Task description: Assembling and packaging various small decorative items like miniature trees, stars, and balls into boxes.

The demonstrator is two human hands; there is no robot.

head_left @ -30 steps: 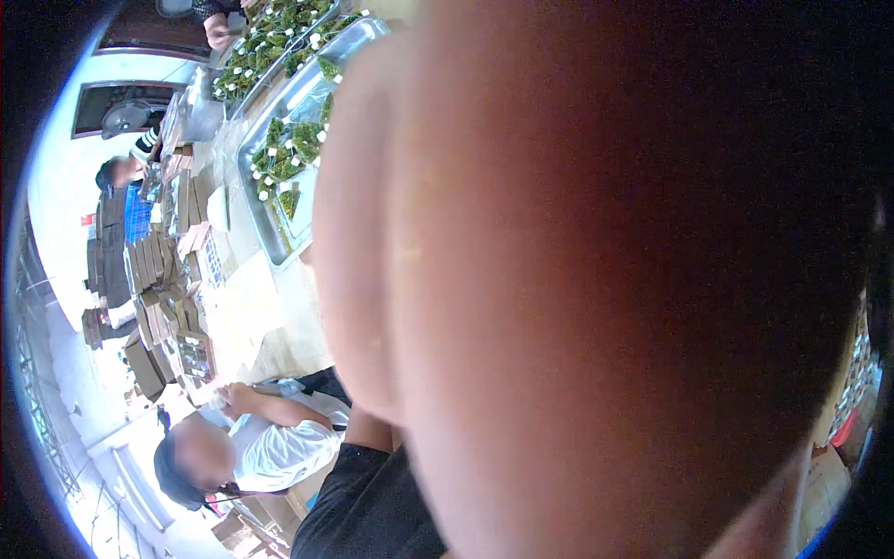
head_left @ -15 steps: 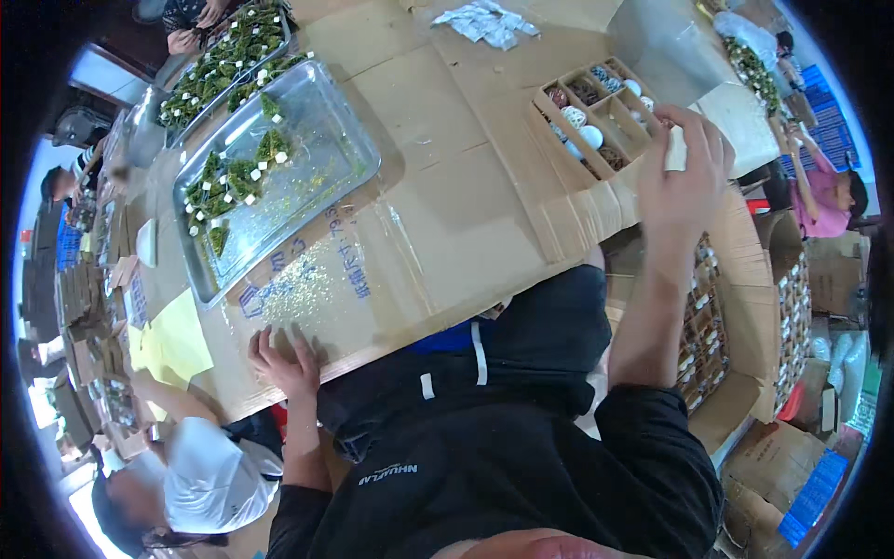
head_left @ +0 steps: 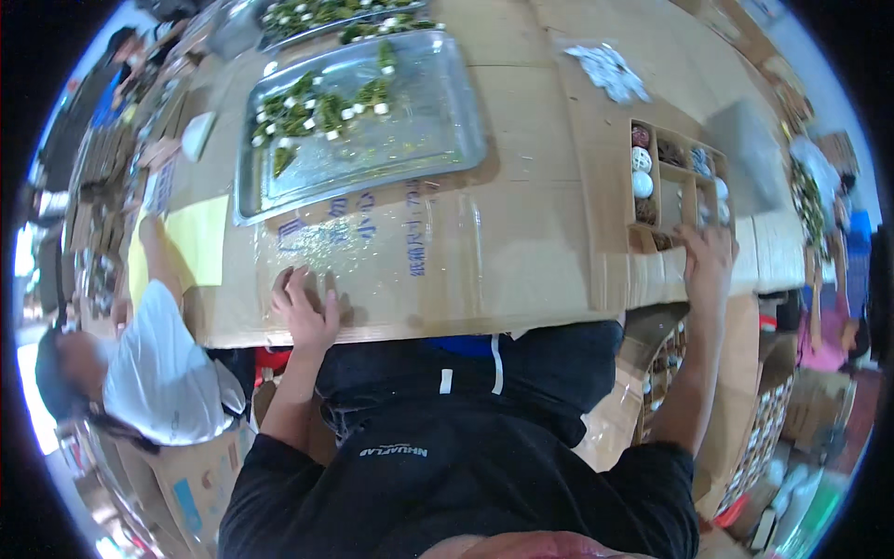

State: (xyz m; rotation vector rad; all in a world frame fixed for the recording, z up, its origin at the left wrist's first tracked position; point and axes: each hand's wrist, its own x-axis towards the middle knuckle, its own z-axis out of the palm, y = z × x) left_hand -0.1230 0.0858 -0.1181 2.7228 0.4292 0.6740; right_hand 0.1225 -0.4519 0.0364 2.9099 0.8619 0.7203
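My left hand (head_left: 303, 306) lies flat, fingers spread, on the cardboard-covered table (head_left: 521, 242) near its front edge. My right hand (head_left: 705, 259) is stretched out to the right, its fingers bent over the near edge of a brown compartment box (head_left: 675, 200). The box holds round pieces, among them a white ball (head_left: 642, 184). I cannot see whether the right hand has anything in it. Beyond my left hand sits a metal tray (head_left: 419, 121) with several green leaf-wrapped pieces (head_left: 317, 110) at its far left.
A person in a white shirt (head_left: 158, 373) leans in at the left, next to a yellow sheet (head_left: 200, 242). Crumpled white material (head_left: 610, 70) lies at the back right. Stacked compartment boxes (head_left: 764, 429) stand low at the right, near another person (head_left: 819, 345).
Something close to the camera blocked the view a second ago and is now gone. My right hand, raised with a small white piece half a second ago, has come down onto the compartment box.
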